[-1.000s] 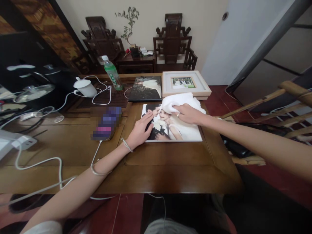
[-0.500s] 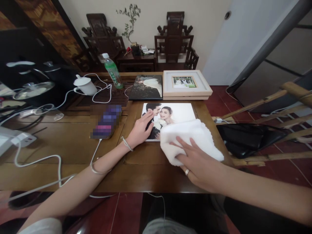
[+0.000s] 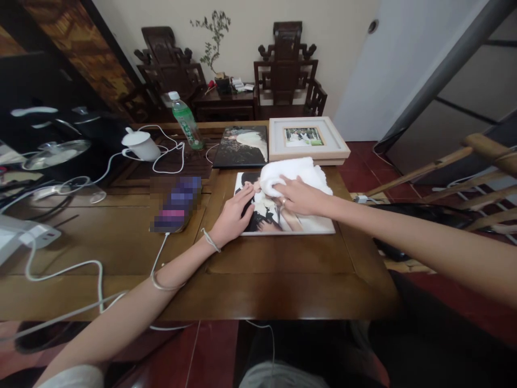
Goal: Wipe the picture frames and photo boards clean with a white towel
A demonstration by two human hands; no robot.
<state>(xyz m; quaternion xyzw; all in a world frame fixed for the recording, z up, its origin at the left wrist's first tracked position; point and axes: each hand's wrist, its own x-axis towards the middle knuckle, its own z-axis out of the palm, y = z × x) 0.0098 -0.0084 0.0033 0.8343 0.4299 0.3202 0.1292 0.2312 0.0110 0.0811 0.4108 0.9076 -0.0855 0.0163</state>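
A photo panel (image 3: 309, 224) with a printed picture of two people lies flat on the wooden table (image 3: 278, 280). My left hand (image 3: 236, 213) rests on its left side, fingers stretched out over the print. A folded white cloth (image 3: 297, 170) covers the panel's upper right part. My right hand (image 3: 299, 195), with a ring on one finger, grips the cloth and presses it on the panel; some of its fingertips are hidden in the folds. Left of my left hand lies a phone (image 3: 177, 205), its screen blurred, with a white cable plugged in.
Behind the panel lie a dark photo panel (image 3: 242, 146) and a light wooden picture frame (image 3: 339, 151). Farther left stand a green-labelled bottle (image 3: 186, 121), a white lidded cup (image 3: 141, 144) and a pot (image 3: 60, 156). White cables (image 3: 97, 269) wind across the left side. A bamboo chair (image 3: 484, 161) stands at right.
My right hand has moved the cloth away from me and slightly left, from the panel's near right corner to its far edge, uncovering the lower right. My left hand stays in place.
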